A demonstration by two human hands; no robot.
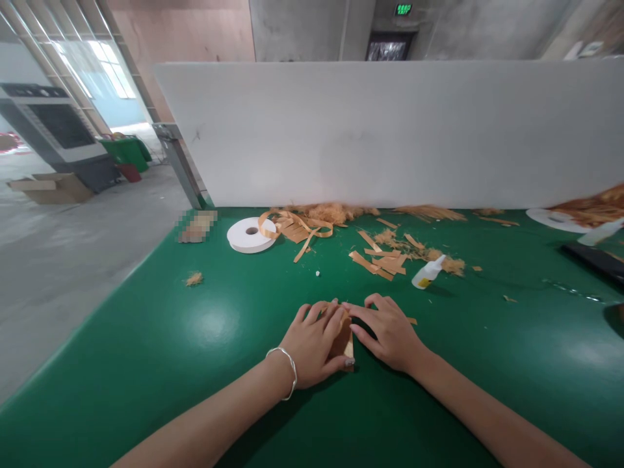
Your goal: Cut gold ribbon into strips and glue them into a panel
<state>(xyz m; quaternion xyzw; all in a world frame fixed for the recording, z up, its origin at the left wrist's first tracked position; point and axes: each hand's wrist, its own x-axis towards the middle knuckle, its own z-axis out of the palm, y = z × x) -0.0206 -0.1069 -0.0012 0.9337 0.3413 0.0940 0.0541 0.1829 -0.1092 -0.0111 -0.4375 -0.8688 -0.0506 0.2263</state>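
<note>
Leftmost, beyond the table [146,338], a grey machine [58,130], a flat carton [49,188] and a green bin [127,151] are standing on the concrete floor; a blurred patch [197,226] is sitting at the table's far left corner; a small tuft of fibre [194,279] is lying alone on the green top, well apart from the hands.

Next, a white tape roll [250,234] is lying flat, touching a loose curl of tan strip [295,229]; behind it a fibre pile [331,212] is resting against the white board [390,130].

Centre, near edge: the left hand [314,344], bracelet [286,370] on its wrist, is lying palm down with fingers spread and slightly curled, pressing on a brown wood piece [345,344]; thumb alongside the piece's near end; the piece is lying flat on the table between both hands, mostly covered. The right hand [387,331] is also lying palm down, fingers bent, fingertips touching the piece's right side and meeting the left fingers at its far end; whether either hand is truly gripping, cannot tell.

Further right, cut strips [383,260] are lying scattered; a small white glue bottle [428,272] is lying on its side just beside them; at far right a white plate [556,221] of strips and a dark flat object [597,260] are sitting near the edge.
</note>
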